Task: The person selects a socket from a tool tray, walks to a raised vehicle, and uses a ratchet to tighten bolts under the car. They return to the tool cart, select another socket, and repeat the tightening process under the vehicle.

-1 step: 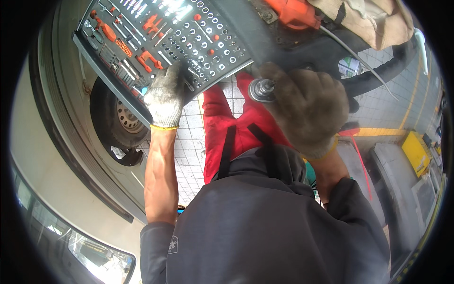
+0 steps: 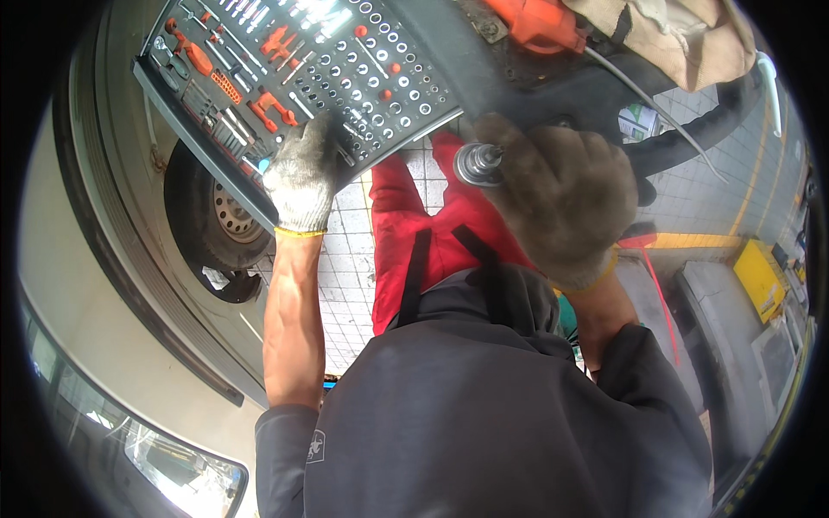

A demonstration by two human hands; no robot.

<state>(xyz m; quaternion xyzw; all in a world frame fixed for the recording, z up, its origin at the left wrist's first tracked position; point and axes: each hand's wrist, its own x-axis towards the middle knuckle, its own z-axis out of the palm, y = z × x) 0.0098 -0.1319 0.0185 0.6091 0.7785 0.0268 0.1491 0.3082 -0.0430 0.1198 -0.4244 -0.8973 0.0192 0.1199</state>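
Observation:
At the near corner of a dark tool tray (image 2: pixel 195 128), my left hand (image 2: pixel 302 173), in a pale knitted work glove, has its fingers curled over the edge. Rows of silver sockets (image 2: pixel 380 95) and orange-handled tools (image 2: pixel 194 56) sit in the tray just beyond it. My right hand (image 2: pixel 561 190), in a dirtier glove, is wrapped around a tool (image 2: pixel 477 164) with a round, stepped silver metal end pointing left. The glove hides the rest of that tool, and I cannot make out its exact kind.
A vehicle wheel (image 2: pixel 226 211) stands at the left beside a pale vehicle body (image 2: pixel 86 233). Behind my right hand lie an orange tool (image 2: pixel 540 26), a grey cable (image 2: pixel 656 108) and a beige cloth (image 2: pixel 682 43). A yellow box (image 2: pixel 760 278) sits at the far right.

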